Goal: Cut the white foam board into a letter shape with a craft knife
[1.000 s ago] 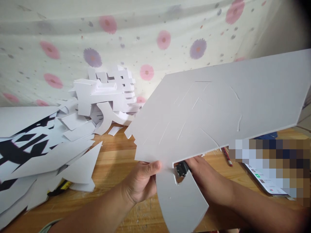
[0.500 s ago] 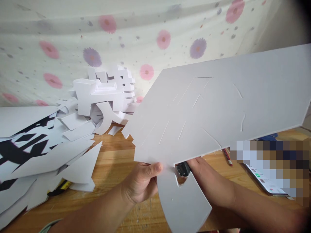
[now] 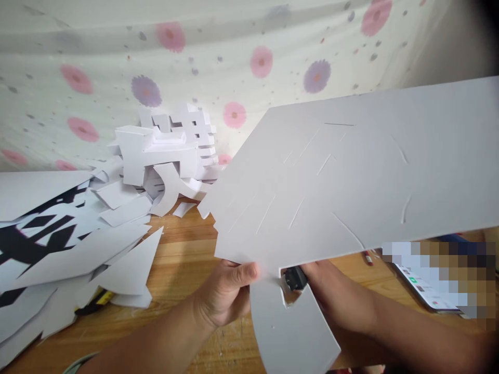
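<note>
I have a large white foam board shape point(image 3: 351, 156) raised over the table, with shallow slits across its face and a handle-like part at the bottom. My left hand point(image 3: 228, 291) grips the narrow neck of that lower part, thumb on the front. My right hand point(image 3: 331, 288) is at the opposite edge, its fingers mostly hidden behind the board. Next to it, a small black object point(image 3: 295, 278) shows at the cut-out hole point(image 3: 289, 298) and appears to be in that hand. Its kind cannot be made out.
White cut board pieces point(image 3: 163, 150) are piled at the back left. Printed black-and-white sheets point(image 3: 42, 228) and a yellow-and-black cutter point(image 3: 95, 301) lie at left. A lit phone or tablet point(image 3: 423, 288) and a red pencil point(image 3: 367, 257) are at right. A flowered curtain point(image 3: 234, 62) hangs behind.
The board has tilted slightly, its right end lower and its slits shifted right. The black object has moved a little lower at the hole. My left hand keeps its grip.
</note>
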### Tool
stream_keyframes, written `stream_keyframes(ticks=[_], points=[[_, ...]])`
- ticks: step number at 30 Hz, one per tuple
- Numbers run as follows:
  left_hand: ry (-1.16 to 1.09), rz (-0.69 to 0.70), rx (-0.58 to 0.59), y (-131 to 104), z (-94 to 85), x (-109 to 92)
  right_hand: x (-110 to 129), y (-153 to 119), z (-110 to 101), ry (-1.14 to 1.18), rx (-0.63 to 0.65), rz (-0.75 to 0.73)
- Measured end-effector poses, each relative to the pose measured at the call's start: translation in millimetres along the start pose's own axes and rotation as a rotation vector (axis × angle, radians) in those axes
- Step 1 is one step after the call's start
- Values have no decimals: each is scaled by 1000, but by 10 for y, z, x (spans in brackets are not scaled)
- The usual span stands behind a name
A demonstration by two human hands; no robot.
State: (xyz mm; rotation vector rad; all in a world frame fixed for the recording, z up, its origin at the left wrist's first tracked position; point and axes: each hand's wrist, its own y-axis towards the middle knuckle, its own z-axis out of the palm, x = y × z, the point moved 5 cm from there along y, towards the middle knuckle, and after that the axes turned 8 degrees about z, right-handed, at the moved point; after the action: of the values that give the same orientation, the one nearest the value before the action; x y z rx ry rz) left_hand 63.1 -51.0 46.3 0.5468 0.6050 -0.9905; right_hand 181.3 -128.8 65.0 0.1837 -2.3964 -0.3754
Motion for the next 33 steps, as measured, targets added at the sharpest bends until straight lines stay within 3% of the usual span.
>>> stream_keyframes(ticks=[4, 13, 19, 33], points=[[-19, -19, -34, 2, -6, 0, -42, -13, 59, 61, 101, -5], [-12, -19, -21, 10, 27, 13, 22, 22, -9, 81, 41, -17], [6, 15, -14, 24, 34, 6, -28, -14, 43, 69, 88, 45], [68, 23, -30, 6, -12, 0, -24, 21, 11, 68, 34, 52]])
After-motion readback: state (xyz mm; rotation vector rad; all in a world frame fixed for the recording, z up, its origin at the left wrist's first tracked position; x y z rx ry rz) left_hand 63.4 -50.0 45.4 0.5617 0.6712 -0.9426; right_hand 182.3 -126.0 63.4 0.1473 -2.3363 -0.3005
